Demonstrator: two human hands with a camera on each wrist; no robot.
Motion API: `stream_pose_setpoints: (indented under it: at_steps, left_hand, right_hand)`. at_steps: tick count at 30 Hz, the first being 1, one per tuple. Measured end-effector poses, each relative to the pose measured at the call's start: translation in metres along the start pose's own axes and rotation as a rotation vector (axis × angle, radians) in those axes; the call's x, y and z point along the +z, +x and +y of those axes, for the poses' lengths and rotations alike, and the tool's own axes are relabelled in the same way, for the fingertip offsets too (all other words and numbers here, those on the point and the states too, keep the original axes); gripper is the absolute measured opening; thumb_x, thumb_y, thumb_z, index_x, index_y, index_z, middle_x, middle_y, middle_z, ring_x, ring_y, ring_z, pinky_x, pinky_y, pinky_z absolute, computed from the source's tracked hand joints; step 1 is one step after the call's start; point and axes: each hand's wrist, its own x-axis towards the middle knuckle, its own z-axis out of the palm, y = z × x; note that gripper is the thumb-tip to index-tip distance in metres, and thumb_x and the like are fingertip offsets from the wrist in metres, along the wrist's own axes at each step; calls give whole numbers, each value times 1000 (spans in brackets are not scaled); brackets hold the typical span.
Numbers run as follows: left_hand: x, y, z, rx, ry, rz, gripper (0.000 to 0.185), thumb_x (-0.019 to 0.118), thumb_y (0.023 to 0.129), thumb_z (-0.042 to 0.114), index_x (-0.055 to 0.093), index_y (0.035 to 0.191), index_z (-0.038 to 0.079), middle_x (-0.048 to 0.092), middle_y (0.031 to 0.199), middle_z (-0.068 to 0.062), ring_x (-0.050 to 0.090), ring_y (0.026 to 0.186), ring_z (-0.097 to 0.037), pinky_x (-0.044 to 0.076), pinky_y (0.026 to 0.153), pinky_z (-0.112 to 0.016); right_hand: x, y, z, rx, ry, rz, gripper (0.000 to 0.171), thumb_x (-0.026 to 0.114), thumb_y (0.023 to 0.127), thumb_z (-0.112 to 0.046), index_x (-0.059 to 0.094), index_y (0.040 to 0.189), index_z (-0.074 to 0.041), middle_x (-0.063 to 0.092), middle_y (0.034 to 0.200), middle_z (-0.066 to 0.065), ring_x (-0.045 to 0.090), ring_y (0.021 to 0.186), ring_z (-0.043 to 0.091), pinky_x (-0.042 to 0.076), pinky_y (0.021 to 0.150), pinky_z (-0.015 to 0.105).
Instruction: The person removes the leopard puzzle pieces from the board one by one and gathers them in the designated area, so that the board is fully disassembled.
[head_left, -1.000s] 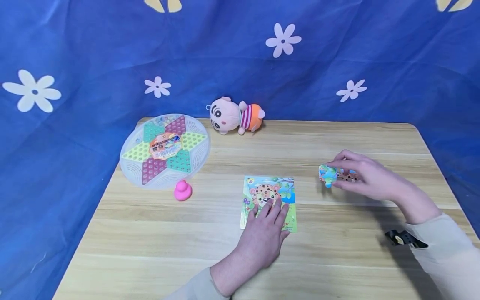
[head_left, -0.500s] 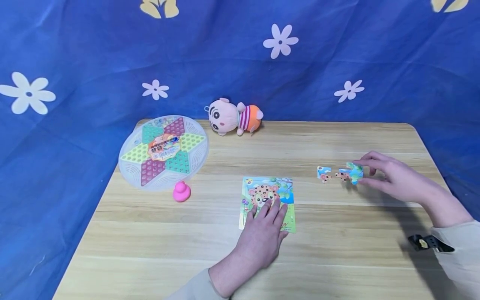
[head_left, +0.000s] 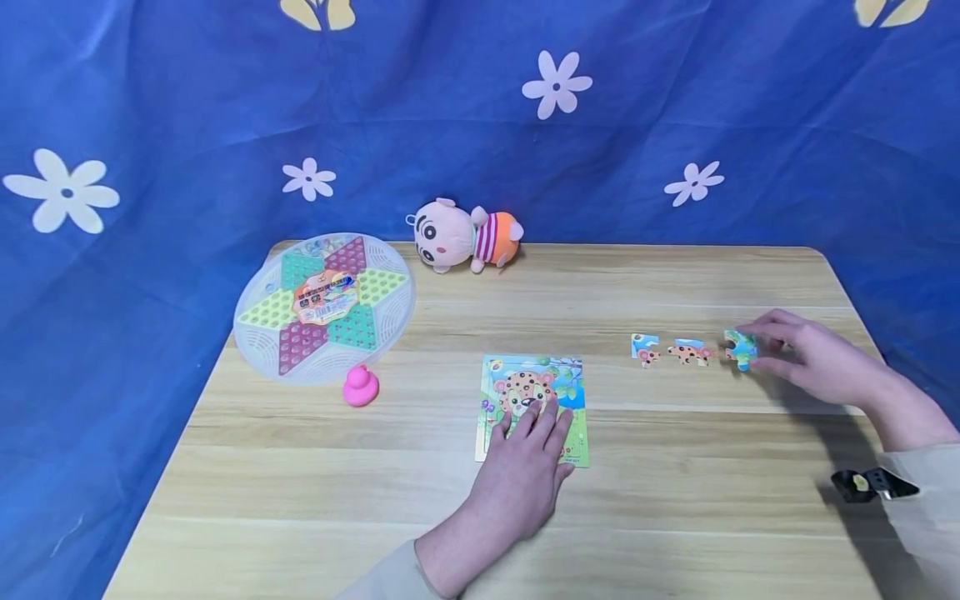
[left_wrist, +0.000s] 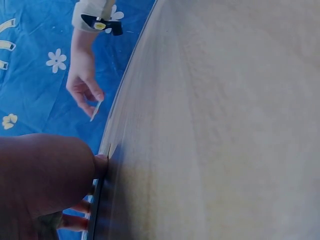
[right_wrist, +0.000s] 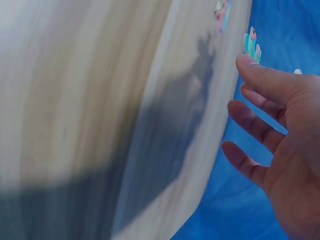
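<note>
The left hand point(head_left: 525, 475) lies flat, fingers straight and spread a little, pressing on the near part of the puzzle board point(head_left: 534, 385) in the middle of the wooden table point(head_left: 300, 483). To the right, the right hand point(head_left: 813, 362) pinches a blue-green puzzle piece point(head_left: 740, 348) between thumb and fingertips, low at the table. Two more puzzle pieces point(head_left: 645, 347) lie in a row just left of it, slightly apart. On the far left sit a round checkers board point(head_left: 324, 304), a pink duck point(head_left: 361, 387) and a plush doll point(head_left: 465, 234).
</note>
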Motion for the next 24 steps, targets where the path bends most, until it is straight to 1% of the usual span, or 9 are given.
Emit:
stream_pose_setpoints:
  at_steps: [4,7,10,18,24]
  left_hand:
    - [0,0,0,2,2,1,67,38,101,52,25,157,18,25,160,-6,28,143,-27,32,109,-56]
    - [0,0,0,3,3,6,66,38,102,52,25,157,17,25,160,-6,29,143,-27,32,109,-56]
    - [0,0,0,2,0,8,66,38,102,51,26,157,17,25,160,-6,29,143,-27,32,109,-56]
    - [-1,0,0,-3,2,-5,67,39,101,52,25,157,18,25,160,-5,28,144,-26,31,110,-55]
    - [-1,1,0,-2,-1,-12,67,39,101,52,24,157,18,24,161,-5,27,144,-26,31,110,-56]
  right_hand:
    - [4,0,6,28,-14,-27,47,77,86,-13,62,130,-9,57,111,-2,49,81,11,43,64,27]
    - [7,1,10,14,-31,-31,46,77,85,-11,63,129,-7,57,107,0,47,80,12,40,63,26]
    - [11,2,13,4,-27,-38,46,77,84,-7,63,128,-6,57,104,-1,47,79,12,40,62,26]
    - [17,3,16,5,-41,-72,47,76,84,-4,62,129,-3,57,110,5,49,81,15,42,63,26]
    - [15,3,14,17,-46,-85,48,75,85,-3,61,130,-1,55,112,8,47,74,11,42,62,26]
